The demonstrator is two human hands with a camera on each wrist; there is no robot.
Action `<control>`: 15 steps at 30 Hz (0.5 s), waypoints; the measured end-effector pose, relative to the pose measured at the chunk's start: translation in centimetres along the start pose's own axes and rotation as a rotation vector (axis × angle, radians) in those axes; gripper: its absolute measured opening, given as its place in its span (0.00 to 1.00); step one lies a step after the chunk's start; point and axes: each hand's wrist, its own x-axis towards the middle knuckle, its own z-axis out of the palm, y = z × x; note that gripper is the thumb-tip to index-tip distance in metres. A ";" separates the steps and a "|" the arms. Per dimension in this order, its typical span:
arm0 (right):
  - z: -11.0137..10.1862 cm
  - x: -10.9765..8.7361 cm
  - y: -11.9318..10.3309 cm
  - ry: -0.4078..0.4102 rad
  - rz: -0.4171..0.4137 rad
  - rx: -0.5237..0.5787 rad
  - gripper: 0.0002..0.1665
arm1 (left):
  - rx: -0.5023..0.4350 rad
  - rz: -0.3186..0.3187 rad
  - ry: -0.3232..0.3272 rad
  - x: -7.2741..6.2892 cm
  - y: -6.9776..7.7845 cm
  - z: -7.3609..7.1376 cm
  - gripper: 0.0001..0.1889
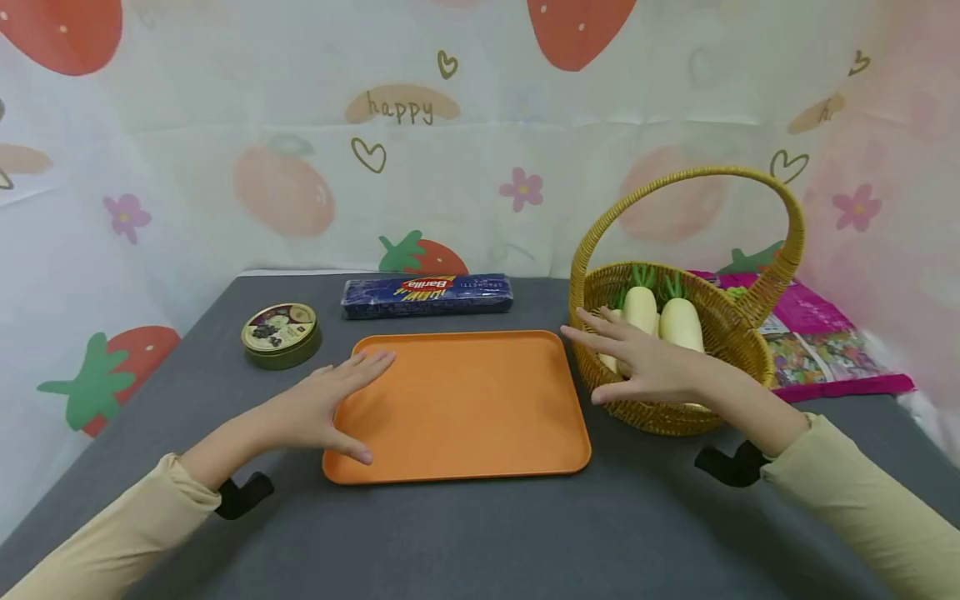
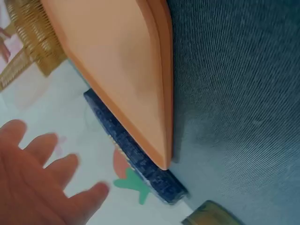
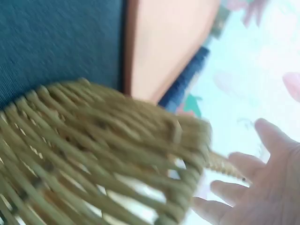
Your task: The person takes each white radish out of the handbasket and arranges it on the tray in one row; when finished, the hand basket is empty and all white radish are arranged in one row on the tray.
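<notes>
Over the left side of an orange tray (image 1: 465,408) hovers my left hand (image 1: 322,406), its fingers spread and nothing in its grasp. My right hand (image 1: 648,358) is held out in front of a wicker basket (image 1: 667,417), fingers apart and also holding nothing. White radishes (image 1: 681,323) with green tops stand in that basket, partly hidden behind the right hand. In the right wrist view the woven wall (image 3: 93,145) fills the lower left, with the fingers (image 3: 272,136) beyond its rim. The left wrist view shows the tray's corner and the spread left fingers (image 2: 63,171).
Behind the tray lies a blue Barilla spaghetti pack (image 1: 427,297). A round green-gold tin (image 1: 281,336) sits at the back left. To the right of the basket is a pink printed bag (image 1: 817,350). The basket's tall handle (image 1: 690,173) arches upward. A printed cloth hangs behind the grey table (image 1: 420,533).
</notes>
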 end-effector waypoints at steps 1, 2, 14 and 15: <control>-0.4 -0.1 0.1 0.008 0.010 0.003 0.46 | -0.051 -0.011 -0.011 -0.2 -0.3 0.0 0.56; -0.7 -0.2 0.2 0.017 0.018 0.004 0.44 | -0.098 -0.017 -0.016 -0.4 -0.6 0.1 0.56; -5.7 0.0 2.0 0.166 0.234 0.010 0.38 | -0.272 -0.123 -0.073 -3.2 -3.2 0.1 0.54; -6.0 0.1 2.2 0.173 0.268 0.011 0.39 | -0.287 -0.126 -0.099 -3.3 -3.3 0.0 0.55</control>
